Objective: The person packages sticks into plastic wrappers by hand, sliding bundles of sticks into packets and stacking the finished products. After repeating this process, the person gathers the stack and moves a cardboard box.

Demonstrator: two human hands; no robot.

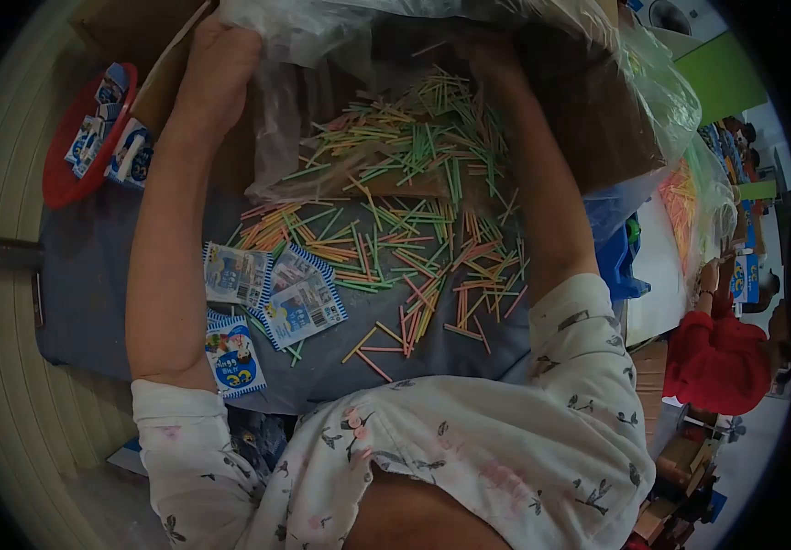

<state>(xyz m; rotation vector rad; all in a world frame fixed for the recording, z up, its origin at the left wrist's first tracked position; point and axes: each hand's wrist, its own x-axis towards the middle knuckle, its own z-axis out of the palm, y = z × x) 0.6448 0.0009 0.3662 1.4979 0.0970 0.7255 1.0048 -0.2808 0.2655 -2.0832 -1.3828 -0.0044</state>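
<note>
Near the top left, my left hand [221,69] is closed on the edge of a clear plastic bag [276,101] that lines a cardboard box [597,119]. My right hand [492,64] reaches into the dark inside of the bag, and its fingers are hidden in shadow. Many thin green, yellow, orange and pink sticks [414,137] lie in the bag and spill out over the grey cloth surface [93,275]. Several small blue and white packets [304,312] rest on the cloth beside my left forearm.
A red basket [70,188] with packets stands at the left. Blue plastic bins [620,266] are right of the box. Further right, another bag of sticks [680,206] and a person in red [716,362] are in view.
</note>
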